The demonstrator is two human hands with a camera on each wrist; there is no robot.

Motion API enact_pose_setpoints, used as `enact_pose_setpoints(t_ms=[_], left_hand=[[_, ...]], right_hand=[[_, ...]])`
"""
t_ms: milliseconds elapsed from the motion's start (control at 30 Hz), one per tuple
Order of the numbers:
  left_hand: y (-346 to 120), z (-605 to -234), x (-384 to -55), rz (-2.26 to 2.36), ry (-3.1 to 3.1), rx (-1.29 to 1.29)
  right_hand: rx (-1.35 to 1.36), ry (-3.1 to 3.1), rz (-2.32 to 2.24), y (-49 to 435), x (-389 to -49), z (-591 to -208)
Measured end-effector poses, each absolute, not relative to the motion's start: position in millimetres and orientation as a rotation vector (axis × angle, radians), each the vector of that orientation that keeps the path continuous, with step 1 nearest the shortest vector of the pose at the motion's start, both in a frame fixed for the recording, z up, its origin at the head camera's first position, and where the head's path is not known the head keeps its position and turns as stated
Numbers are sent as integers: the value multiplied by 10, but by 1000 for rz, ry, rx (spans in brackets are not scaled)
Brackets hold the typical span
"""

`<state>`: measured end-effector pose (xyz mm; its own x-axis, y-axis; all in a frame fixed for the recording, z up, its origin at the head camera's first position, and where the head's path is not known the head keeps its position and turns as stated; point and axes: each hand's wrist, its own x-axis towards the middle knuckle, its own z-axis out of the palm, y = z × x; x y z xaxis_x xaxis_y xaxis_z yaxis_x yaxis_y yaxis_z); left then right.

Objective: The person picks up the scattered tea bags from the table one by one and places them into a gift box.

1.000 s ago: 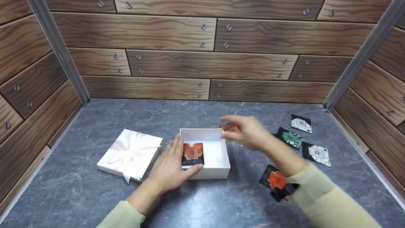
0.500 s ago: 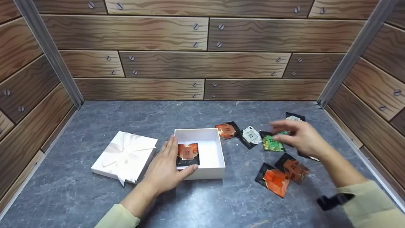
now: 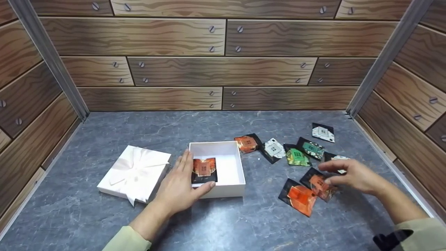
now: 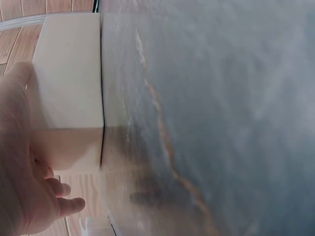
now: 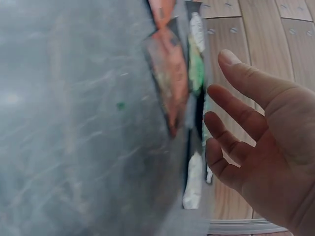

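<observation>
My left hand (image 3: 181, 188) rests against a white open gift box (image 3: 224, 191), its fingers straight along the left wall and the thumb over the front rim. In the left wrist view, that hand (image 4: 24, 162) lies around one corner of the box (image 4: 69, 73). Inside, at the left, lies one black-and-orange sachet (image 3: 204, 170). On the right, my right hand (image 3: 355, 177) hovers with nothing between its fingers. Its fingertips overlap a brownish-orange sachet (image 3: 318, 183), which adjoins a bright orange sachet (image 3: 300, 197). The right wrist view shows loosely bent fingers apart from the sachets.
A white lid (image 3: 134, 172) with a ribbon bow lies left of the box. Behind and right are another orange sachet (image 3: 248, 143), white-patterned sachets (image 3: 274, 150), a bright green sachet (image 3: 298, 156) and a dark green sachet (image 3: 312, 148). Wood-patterned walls (image 3: 223, 69) enclose the grey tabletop.
My right hand has moved from the box's right rim out to the right, then lower over the brownish-orange sachet. My left hand has stayed on the box. The head view has shifted slightly.
</observation>
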<state>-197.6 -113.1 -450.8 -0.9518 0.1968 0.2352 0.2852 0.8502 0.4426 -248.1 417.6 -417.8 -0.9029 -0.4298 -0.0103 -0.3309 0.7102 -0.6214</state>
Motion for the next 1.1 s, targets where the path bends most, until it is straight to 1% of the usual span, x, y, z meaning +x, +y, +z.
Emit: enact_pose_setpoints(t_ms=[267,367,1100], left_hand=[[-1134,-4512,-1975,-724,-2845,-382],[-1139,-4509,-1973,-721,-2842,-372],[-1127,-4505,-1964,-708,-2852,-361]], right_hand=[[-557,2768,-913,4184,-2452,-4333],[-577,2746,-955,4169,-2452,-4362],[-495,2729,-1012,4141,-2446,-4470]])
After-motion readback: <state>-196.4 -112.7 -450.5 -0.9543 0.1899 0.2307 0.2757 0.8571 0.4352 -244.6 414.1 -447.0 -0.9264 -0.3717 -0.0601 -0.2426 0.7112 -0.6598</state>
